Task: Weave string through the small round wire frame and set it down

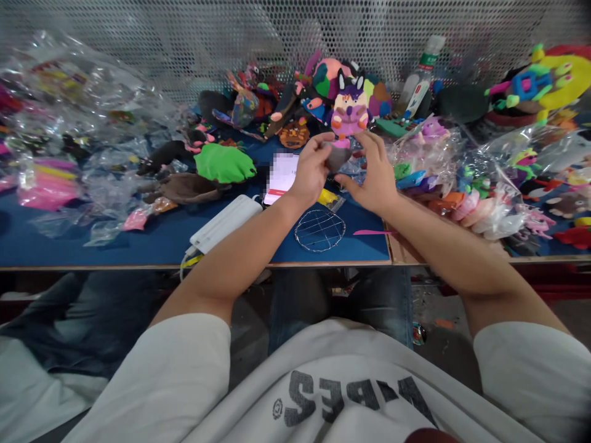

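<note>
While both hands pinch the grey clay lump (337, 157) above the blue surface (152, 240), the left hand (313, 169) and right hand (375, 175) each keep a grip clamped on it. Squeezing too hard could deform it; an elbow could knock the wire frame (320, 231) or pink figure (349, 111) nearby.

- Grey lump (337, 157): matt, soft, clay-like.
- Table cover (152, 237): matt blue cloth.
- Bags (87, 92): glossy, crinkled clear plastic.
- Round frame (320, 231): thin bare wire.
- White box (226, 223): smooth plastic.
</note>
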`<state>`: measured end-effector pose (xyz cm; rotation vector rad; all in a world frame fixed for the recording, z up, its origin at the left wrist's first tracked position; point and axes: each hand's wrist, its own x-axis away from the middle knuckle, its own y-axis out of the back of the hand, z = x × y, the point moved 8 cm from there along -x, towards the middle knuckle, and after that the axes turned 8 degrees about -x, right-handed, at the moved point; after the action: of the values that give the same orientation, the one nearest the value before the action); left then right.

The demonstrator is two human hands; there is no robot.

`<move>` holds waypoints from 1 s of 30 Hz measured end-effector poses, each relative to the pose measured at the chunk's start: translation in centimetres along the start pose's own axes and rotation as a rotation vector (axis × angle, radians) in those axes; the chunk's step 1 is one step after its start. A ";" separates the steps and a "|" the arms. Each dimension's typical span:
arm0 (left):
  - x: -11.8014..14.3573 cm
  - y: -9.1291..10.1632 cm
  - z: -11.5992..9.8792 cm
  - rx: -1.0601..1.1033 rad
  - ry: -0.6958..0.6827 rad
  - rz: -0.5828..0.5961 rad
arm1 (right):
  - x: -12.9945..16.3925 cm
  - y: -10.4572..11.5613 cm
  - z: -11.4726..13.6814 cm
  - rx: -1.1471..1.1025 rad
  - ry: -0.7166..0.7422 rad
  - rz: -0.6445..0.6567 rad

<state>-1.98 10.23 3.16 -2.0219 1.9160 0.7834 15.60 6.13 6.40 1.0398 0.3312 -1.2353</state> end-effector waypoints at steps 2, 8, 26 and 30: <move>0.6 -0.6 -0.8 -0.016 -0.036 0.043 | -0.2 -0.1 -0.6 -0.012 -0.037 -0.021; 1.9 -1.1 -2.3 -0.080 -0.043 0.071 | -0.4 0.7 -1.9 -0.085 -0.040 -0.044; 0.9 3.0 -2.1 -0.332 -0.053 -0.271 | -1.1 0.3 -1.8 -0.187 -0.149 -0.020; 0.8 4.0 -1.4 -0.371 -0.054 -0.330 | -0.8 -0.1 -2.3 -0.328 -0.171 0.013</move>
<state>-5.56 8.45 4.61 -2.4138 1.4311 1.1523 15.98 8.45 5.73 0.6501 0.3788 -1.2010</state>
